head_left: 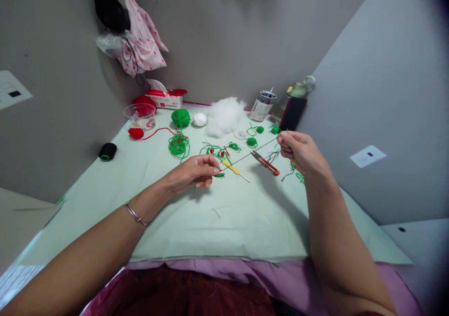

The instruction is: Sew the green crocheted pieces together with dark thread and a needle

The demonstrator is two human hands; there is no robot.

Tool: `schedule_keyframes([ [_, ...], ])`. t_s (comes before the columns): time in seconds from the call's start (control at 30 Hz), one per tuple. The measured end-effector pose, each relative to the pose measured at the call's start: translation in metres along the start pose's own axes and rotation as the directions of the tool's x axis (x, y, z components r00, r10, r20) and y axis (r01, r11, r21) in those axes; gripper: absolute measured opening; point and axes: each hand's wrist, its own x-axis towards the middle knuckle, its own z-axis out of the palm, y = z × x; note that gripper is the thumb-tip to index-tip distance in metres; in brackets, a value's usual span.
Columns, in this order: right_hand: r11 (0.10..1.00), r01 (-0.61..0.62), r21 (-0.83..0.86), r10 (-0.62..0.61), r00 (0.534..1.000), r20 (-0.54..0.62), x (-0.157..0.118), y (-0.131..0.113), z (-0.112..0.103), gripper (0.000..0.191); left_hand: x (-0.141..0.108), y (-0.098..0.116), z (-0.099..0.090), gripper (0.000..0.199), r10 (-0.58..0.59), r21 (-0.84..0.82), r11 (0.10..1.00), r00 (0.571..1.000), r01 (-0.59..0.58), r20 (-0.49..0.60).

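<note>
My left hand [197,170] pinches a small green crocheted piece [219,173] with a touch of red on it. A dark thread [250,153] runs taut from that piece up to my right hand [296,150], whose fingers are closed on its far end. Below the thread lies a crochet hook [231,167] with a yellow handle and a metal tip. Orange-handled thread snips [265,162] lie on the table between my hands, with loose dark thread [274,156] beside them.
Green yarn [180,118], a red yarn piece [136,133], white stuffing [225,117] and small green balls [251,142] lie across the back. A clear tub [141,119], a pen can [262,106], a phone [293,113] and a bottle [298,89] stand there. A black spool [107,151] sits left.
</note>
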Motion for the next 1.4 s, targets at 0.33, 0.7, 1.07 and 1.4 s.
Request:
schedule_keyframes([
  [0.33,0.999,0.001,0.045,0.001,0.999,-0.047,0.003,0.005,-0.005,0.036,0.0,0.0,0.001,0.019,0.007,-0.013,1.0,1.0,-0.007,0.01],
  [0.7,1.0,-0.005,0.029,-0.002,0.974,0.225,-0.011,-0.007,0.001,0.042,0.0,0.0,0.001,0.018,0.034,0.016,0.999,0.997,-0.033,-0.073],
  [1.07,0.906,0.158,-0.391,-0.049,0.96,0.276,-0.03,-0.017,0.048,0.044,0.008,-0.007,0.002,0.022,0.195,0.003,0.979,0.94,-0.203,-0.281],
  [1.4,0.992,0.082,-0.096,-0.027,0.88,0.474,-0.05,-0.008,0.096,0.026,0.006,-0.006,0.007,0.023,0.253,0.017,0.965,0.916,-0.26,-0.312],
])
